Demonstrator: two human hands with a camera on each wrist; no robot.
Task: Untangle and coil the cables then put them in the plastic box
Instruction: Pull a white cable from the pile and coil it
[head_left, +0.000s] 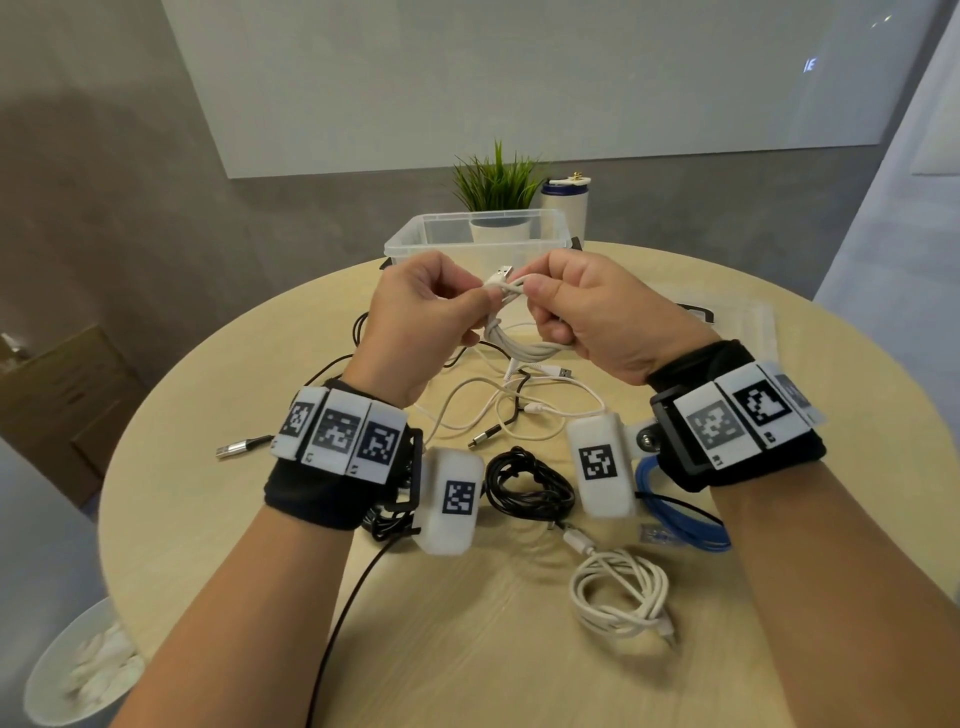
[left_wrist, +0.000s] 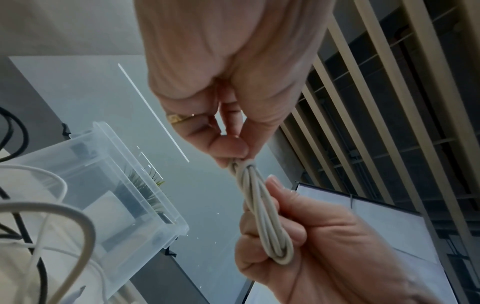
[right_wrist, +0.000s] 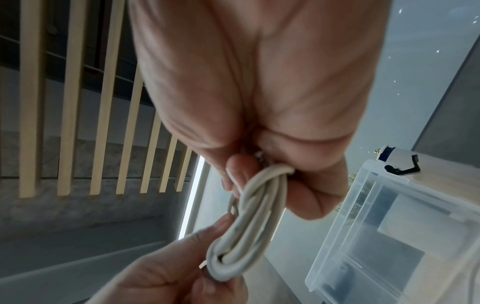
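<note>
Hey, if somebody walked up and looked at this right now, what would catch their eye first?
Both hands, left hand and right hand, raised over the round table, pinching a white cable wound into a small bundle between them. Below lie loose tangled cables mid-table, with a black coil, white coil and blue cable nearer. A clear plastic box sits at the far edge.

Round light-wood counter (head_left: 218, 519) with cables and a box.
On it lie a clear plastic box (head_left: 483, 236), a black coil (head_left: 530, 486), a white coil (head_left: 621, 597), a blue cable (head_left: 680, 512) and loose tangled cables (head_left: 519, 405).
</note>
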